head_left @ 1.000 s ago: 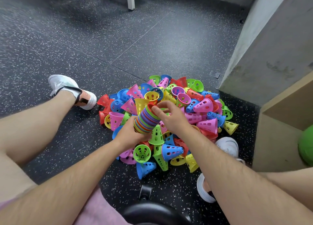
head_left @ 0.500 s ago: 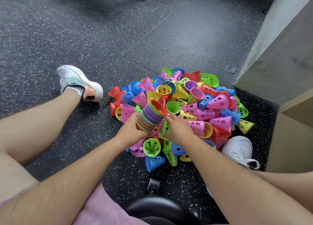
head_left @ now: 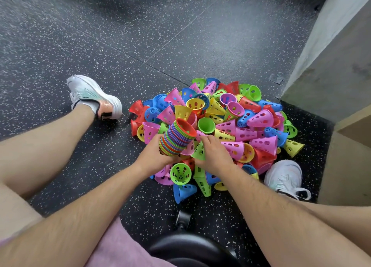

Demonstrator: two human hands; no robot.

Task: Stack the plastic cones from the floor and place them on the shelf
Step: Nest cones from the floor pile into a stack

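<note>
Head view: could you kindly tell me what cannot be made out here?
Stack: head view; the left hand covers its lower end, so its cone count is unclear.
Right hand: head view; its own back hides whether it grips a cone.
Shelf: head view; cut off by the right edge, contents unseen.
Pile: head view; upper cones bury the lower ones.

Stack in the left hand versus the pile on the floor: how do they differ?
The stack is nested tight, rims in coloured bands, a red cone outermost; the pile is loose, cones pointing every way. The stack is held tilted in the left hand; the pile lies on the floor. Both are plastic cones in the same mixed colours.
</note>
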